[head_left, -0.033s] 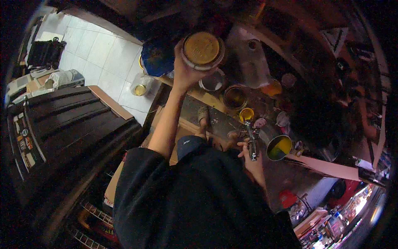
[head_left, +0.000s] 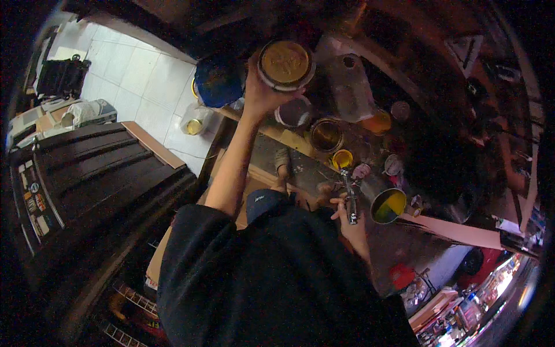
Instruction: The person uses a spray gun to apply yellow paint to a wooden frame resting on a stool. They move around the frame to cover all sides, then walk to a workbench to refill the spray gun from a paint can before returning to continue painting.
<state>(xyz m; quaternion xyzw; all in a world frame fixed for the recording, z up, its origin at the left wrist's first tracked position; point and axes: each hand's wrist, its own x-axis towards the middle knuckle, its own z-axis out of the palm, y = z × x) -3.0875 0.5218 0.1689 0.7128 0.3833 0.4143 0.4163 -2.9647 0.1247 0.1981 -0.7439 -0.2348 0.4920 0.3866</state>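
- Twelve o'clock: a left hand (head_left: 260, 97) wraps around a round, gold-ended can (head_left: 285, 62); slack fingers could drop it.
- Between three and four o'clock: an open, grey metal cup (head_left: 388, 206) shows yellow inside; a jolt could spill it.
- Just beside it: the right hand (head_left: 348, 229) grips a silver metal spray gun (head_left: 351, 202).

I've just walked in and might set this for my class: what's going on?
A person holds up a round can in the left grip and what looks like a metal spray gun in the right grip. Beside the gun, a silver cup shows yellow inside. Open tins stand nearby.
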